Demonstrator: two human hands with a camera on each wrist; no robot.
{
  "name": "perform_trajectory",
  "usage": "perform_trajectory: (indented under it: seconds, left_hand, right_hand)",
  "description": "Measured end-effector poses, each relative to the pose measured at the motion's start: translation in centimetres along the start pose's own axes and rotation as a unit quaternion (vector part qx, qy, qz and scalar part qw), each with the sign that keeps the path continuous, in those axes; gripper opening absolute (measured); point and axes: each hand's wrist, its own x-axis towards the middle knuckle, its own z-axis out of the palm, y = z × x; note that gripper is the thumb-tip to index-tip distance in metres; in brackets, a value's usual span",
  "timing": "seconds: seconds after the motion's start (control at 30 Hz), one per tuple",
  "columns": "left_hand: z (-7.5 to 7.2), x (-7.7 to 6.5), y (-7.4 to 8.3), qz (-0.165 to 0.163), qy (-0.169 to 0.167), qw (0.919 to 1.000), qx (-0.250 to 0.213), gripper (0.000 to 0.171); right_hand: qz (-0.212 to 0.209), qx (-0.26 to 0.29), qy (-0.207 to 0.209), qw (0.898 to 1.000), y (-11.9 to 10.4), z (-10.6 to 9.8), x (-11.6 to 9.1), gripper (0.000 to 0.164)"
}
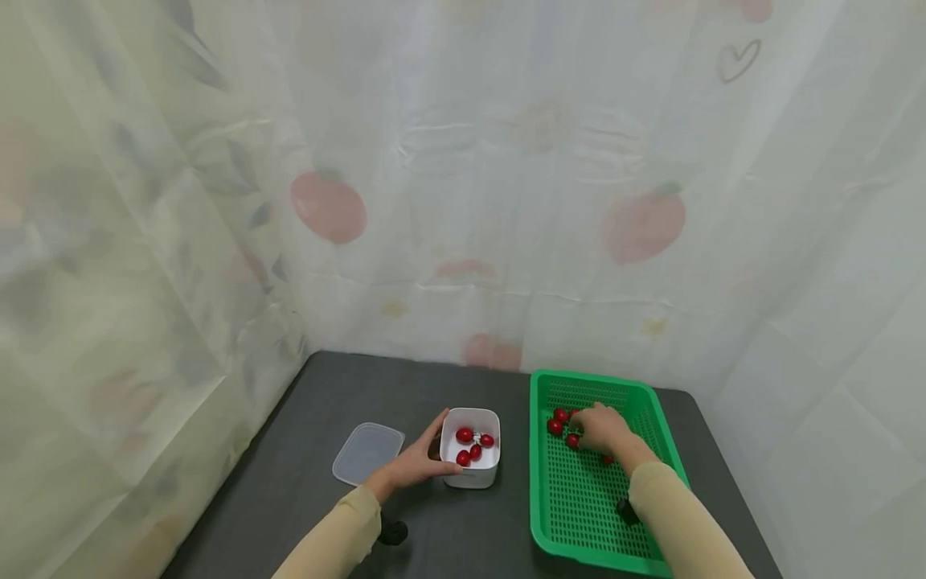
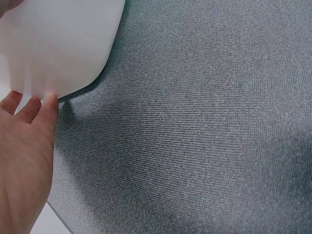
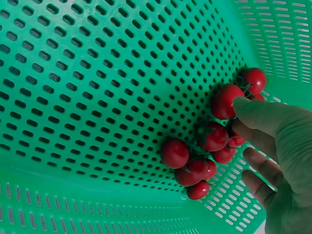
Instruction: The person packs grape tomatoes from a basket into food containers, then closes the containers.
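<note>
Two bare hands are at separate containers: the left hand point(image 1: 412, 466), at the white tub's point(image 1: 470, 478) eight o'clock, holds it between thumb and fingers. An uneven squeeze there could tilt it and roll out the four red tomatoes point(image 1: 463, 458) showing inside. At the tub's nine o'clock, a clear lid point(image 1: 367, 453) lies flat on the dark table point(image 1: 427, 379); a leftward shove of that hand might knock it. At three o'clock stands a green basket point(image 1: 537, 482), its tomato cluster point(image 3: 175, 153) gathered around the basket's ten to eleven o'clock. There the right hand point(image 1: 608, 428) has its thumb against one tomato point(image 3: 225, 102); I cannot tell whether the pinch is closed on it. Green stems lie among the fruit, so lifting one could drag neighbours along, and pressing too hard could bruise it.
</note>
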Motion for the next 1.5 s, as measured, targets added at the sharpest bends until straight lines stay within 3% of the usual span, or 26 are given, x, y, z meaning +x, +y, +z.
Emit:
perform_trajectory:
  seconds: [0.63,1.07,1.5]
  left_hand:
    - [0.1,0.0,0.1,-0.002,0.003,1.0,0.003,0.113]
    - [0.0,0.0,-0.1,-0.005,0.004,1.0,0.006,0.114]
    - [-0.1,-0.1,0.0,-0.002,0.005,0.9999,0.011,0.113]
  right_hand:
    - [-0.029,-0.042,0.014,0.999,0.1,1.7,0.5,0.014]
    - [-0.033,-0.017,0.008,0.999,-0.8,1.3,-0.1,0.018]
    - [-0.036,0.015,0.038,0.999,-0.9,0.1,-1.1,0.019]
